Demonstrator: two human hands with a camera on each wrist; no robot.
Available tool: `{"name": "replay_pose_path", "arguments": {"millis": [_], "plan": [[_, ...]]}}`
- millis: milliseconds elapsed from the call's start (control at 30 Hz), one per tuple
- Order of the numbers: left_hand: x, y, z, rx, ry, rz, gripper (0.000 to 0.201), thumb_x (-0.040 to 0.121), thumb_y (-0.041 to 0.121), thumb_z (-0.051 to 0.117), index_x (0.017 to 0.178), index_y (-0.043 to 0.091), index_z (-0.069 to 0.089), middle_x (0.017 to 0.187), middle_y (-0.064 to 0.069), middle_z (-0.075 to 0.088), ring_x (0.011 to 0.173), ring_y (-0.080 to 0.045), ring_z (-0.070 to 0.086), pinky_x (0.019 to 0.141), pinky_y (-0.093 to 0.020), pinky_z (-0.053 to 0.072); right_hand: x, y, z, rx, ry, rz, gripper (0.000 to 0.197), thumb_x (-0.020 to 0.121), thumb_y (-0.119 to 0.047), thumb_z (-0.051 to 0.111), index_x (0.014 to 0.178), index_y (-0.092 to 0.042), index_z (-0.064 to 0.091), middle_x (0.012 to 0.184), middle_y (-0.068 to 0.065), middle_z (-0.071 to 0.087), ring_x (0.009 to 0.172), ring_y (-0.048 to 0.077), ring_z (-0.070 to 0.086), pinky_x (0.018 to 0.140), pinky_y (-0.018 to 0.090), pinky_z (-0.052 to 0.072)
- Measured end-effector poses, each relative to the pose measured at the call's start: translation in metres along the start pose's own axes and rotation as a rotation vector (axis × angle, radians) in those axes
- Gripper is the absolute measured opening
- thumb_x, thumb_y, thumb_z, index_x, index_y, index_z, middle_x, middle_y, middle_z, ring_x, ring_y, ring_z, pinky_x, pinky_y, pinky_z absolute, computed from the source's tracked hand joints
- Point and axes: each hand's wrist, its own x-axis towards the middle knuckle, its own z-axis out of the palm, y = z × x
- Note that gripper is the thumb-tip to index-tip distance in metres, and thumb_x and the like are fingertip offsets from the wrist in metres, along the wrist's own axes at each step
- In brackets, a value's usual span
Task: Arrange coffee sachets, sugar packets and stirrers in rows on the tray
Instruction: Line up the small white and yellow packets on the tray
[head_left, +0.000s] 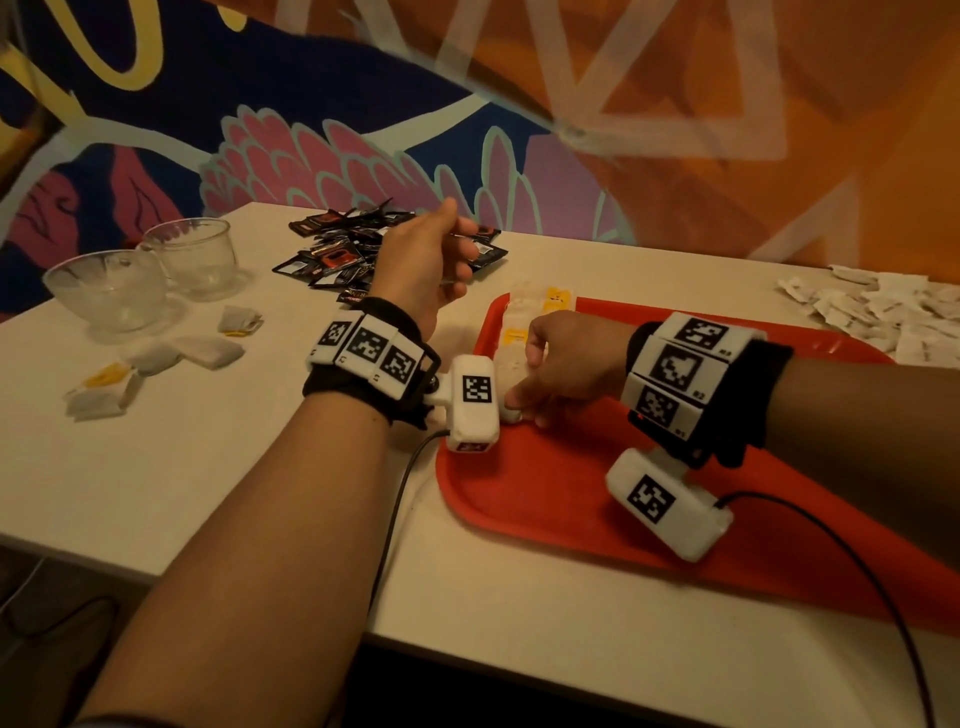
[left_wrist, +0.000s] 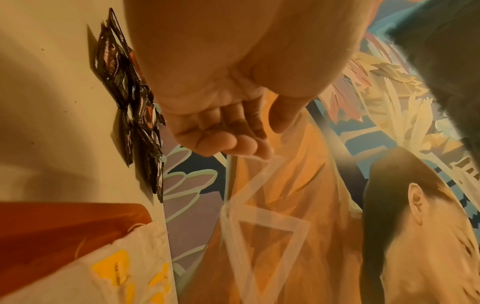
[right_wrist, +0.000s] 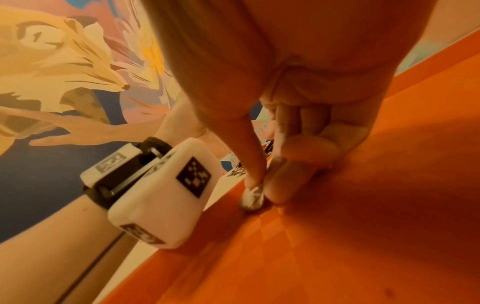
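Observation:
A red tray (head_left: 571, 493) lies on the white table. Along its left edge runs a row of white sachets with yellow labels (head_left: 524, 312), also seen in the left wrist view (left_wrist: 116, 267). My right hand (head_left: 522, 408) pinches the near white sachet (head_left: 511, 364) between thumb and forefinger, low on the tray floor (right_wrist: 363, 226). The sachet's end (right_wrist: 251, 200) shows under those fingertips. My left hand (head_left: 457, 249) hovers above the table beside a pile of black coffee sachets (head_left: 337, 249). Its fingers (left_wrist: 233, 142) are curled, with nothing plainly in them.
A heap of white packets (head_left: 883, 306) lies at the far right of the table. Two glass cups (head_left: 111, 291) stand far left, with loose white sachets (head_left: 156, 364) in front of them. A painted wall runs behind the table. Cables hang off the near edge.

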Motion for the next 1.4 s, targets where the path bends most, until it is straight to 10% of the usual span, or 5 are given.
{"name": "replay_pose_path", "arguments": {"millis": [167,533,733,1133,1400], "plan": [[0.004,-0.002,-0.002,0.012,-0.001,-0.007,0.030,0.103,0.037,0.048,0.092,0.016,0.065,0.060,0.008,0.060,0.053,-0.007,0.052,0.054,-0.022,0.043,-0.007,-0.001,-0.012,-0.165,0.093,-0.104,0.027,0.082,-0.033,0.078,0.093,-0.020,0.057,0.078,-0.002,0.075,0.068,0.009,0.070,0.058,0.022,0.048],[-0.003,0.008,-0.003,0.199,-0.023,0.048,0.026,0.102,0.036,0.051,0.102,0.013,0.065,0.073,0.004,0.061,0.060,-0.009,0.053,0.055,-0.024,0.043,-0.012,0.000,-0.023,-0.475,0.158,-0.300,0.023,0.086,-0.043,0.071,0.107,-0.034,0.070,0.082,-0.017,0.058,0.085,0.008,0.057,0.088,0.033,0.050],[-0.011,0.045,-0.048,0.702,-0.032,0.081,0.026,0.099,0.038,0.056,0.114,0.017,0.064,0.096,0.003,0.064,0.080,-0.012,0.060,0.069,-0.029,0.050,-0.018,-0.008,-0.030,-0.367,0.221,-0.379,0.022,0.084,-0.046,0.072,0.103,-0.035,0.069,0.078,-0.018,0.062,0.066,-0.001,0.059,0.065,0.022,0.046],[-0.036,0.084,-0.177,1.754,0.170,-0.448,0.051,0.098,0.025,0.060,0.143,0.005,0.045,0.142,-0.016,0.050,0.126,-0.034,0.052,0.104,-0.042,0.048,-0.022,-0.016,-0.020,-0.250,0.115,-0.417,0.013,0.085,-0.044,0.071,0.094,-0.035,0.069,0.073,-0.011,0.072,0.055,-0.003,0.065,0.057,0.018,0.044],[-0.026,0.054,-0.179,1.825,0.138,-0.469,0.089,0.090,0.063,0.058,0.155,0.011,0.028,0.150,-0.014,0.044,0.132,-0.032,0.049,0.106,-0.039,0.041,-0.028,-0.012,-0.019,-0.269,0.099,-0.379,0.017,0.085,-0.047,0.069,0.098,-0.035,0.069,0.086,-0.010,0.071,0.075,0.004,0.066,0.064,0.020,0.047]]}}
